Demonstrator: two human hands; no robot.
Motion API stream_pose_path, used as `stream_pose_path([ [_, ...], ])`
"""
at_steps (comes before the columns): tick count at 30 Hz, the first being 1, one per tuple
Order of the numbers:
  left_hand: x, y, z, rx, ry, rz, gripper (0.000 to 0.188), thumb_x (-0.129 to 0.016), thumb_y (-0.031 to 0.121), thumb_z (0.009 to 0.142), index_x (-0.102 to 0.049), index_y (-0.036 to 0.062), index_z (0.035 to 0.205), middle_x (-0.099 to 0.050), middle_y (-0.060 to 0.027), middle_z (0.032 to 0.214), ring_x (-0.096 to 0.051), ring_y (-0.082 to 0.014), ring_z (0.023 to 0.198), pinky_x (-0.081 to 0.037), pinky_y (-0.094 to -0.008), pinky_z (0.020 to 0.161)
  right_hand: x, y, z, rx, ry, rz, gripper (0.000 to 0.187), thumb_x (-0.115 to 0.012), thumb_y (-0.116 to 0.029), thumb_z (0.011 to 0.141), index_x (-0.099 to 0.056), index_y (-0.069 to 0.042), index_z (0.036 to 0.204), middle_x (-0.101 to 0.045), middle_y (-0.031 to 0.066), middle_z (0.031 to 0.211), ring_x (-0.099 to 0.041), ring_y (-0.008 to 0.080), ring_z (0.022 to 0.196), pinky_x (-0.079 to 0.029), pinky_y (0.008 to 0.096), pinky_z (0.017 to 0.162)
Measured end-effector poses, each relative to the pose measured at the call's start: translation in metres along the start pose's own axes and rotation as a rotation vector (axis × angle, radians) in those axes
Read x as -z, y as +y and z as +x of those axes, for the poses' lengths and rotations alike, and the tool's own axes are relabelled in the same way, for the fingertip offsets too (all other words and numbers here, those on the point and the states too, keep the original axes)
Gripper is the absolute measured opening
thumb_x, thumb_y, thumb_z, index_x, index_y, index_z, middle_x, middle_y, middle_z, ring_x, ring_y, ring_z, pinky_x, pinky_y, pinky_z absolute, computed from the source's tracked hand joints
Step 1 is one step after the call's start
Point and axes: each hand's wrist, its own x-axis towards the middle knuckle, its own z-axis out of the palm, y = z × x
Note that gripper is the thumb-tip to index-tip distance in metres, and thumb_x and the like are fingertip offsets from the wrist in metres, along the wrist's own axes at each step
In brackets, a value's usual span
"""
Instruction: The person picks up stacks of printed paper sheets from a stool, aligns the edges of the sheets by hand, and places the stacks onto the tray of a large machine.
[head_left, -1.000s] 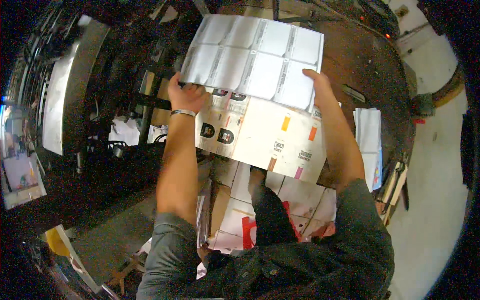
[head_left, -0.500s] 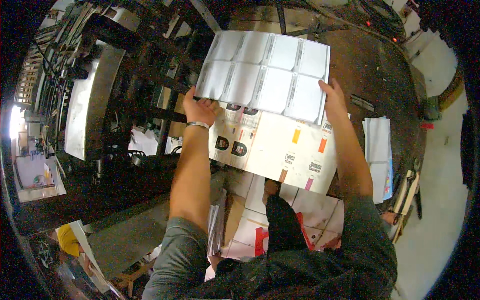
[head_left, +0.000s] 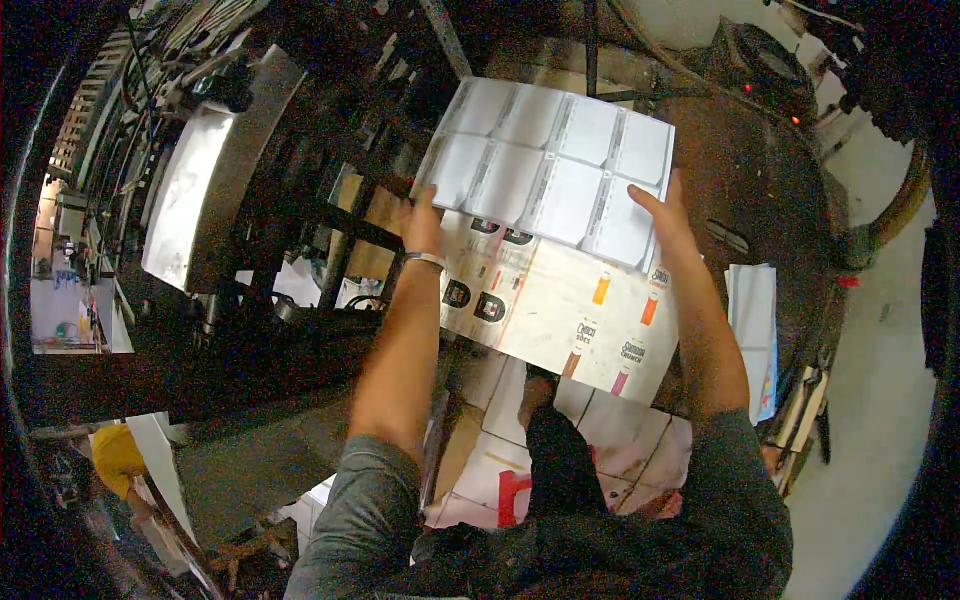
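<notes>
I had the left hand grasping the lower left corner of a white sheet printed with two rows of panels, and the right hand gripping its right edge, thumb on top. My head view showed that sheet partly covering a cream sheet with coloured labels. White papers lay right of the right forearm.

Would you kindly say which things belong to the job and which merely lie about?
Apparently in use:
- panelled white sheet, held by left hand and right hand
- colour-printed sheet beneath

Apparently lying about:
- white papers at right
- red object, partly hidden
</notes>
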Motion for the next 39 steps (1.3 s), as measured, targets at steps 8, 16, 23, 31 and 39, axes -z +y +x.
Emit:
stream_pose_path([
  [8,-0.027,0.045,-0.027,-0.461,-0.082,1.167,0.076,-0.065,0.042,0.072,-0.041,0.0004,0.131,-0.049,-0.0219,0.129,-0.048,-0.0379,0.116,-0.039,-0.0447,0.097,0.01,-0.006,-0.006,-0.041,0.026,0.034,0.102,-0.072,-0.026,0.073,-0.005,-0.004,0.146,-0.038,0.0216,0.137,-0.045,0.032,0.12,-0.037,0.0385,0.099],
  [16,-0.012,0.024,-0.01,-0.463,-0.161,1.154,0.073,-0.064,0.047,0.071,-0.044,0.0088,0.13,-0.052,-0.0183,0.126,-0.05,-0.0347,0.116,-0.04,-0.0463,0.095,0.005,0.002,-0.001,-0.111,0.073,-0.056,0.106,-0.074,-0.03,0.07,-0.004,-0.002,0.146,-0.029,0.025,0.143,-0.037,0.0346,0.127,-0.032,0.0385,0.104],
  [23,-0.032,0.059,-0.027,-0.33,-0.289,1.534,0.054,-0.067,0.045,0.07,-0.06,0.0081,0.108,-0.054,-0.0159,0.119,-0.052,-0.0304,0.113,-0.044,-0.0448,0.09,-0.034,-0.006,-0.003,0.337,0.39,-0.913,0.096,-0.072,-0.039,0.074,-0.015,-0.009,0.146,-0.021,0.0279,0.145,-0.015,0.041,0.137,-0.01,0.0528,0.11],
  [31,-0.036,0.048,-0.01,-0.363,-0.347,1.602,0.065,-0.067,0.049,0.072,-0.053,0.0044,0.117,-0.054,-0.0175,0.121,-0.054,-0.0321,0.112,-0.045,-0.0426,0.093,-0.234,-0.015,0.056,0.677,-0.006,-1.254,0.064,-0.051,-0.044,0.087,-0.033,-0.015,0.141,-0.027,0.0132,0.148,-0.016,0.0348,0.138,-0.011,0.0646,0.106],
  [39,-0.036,0.05,-0.01,-0.341,-0.299,1.64,0.07,-0.069,0.051,0.069,-0.054,0.0015,0.117,-0.051,-0.019,0.124,-0.053,-0.0336,0.113,-0.044,-0.0414,0.095,-0.185,0.008,0.067,0.591,-0.066,-1.425,0.056,-0.04,-0.046,0.092,-0.03,-0.025,0.143,-0.024,0.0056,0.15,-0.014,0.0334,0.139,-0.004,0.0692,0.103],
])
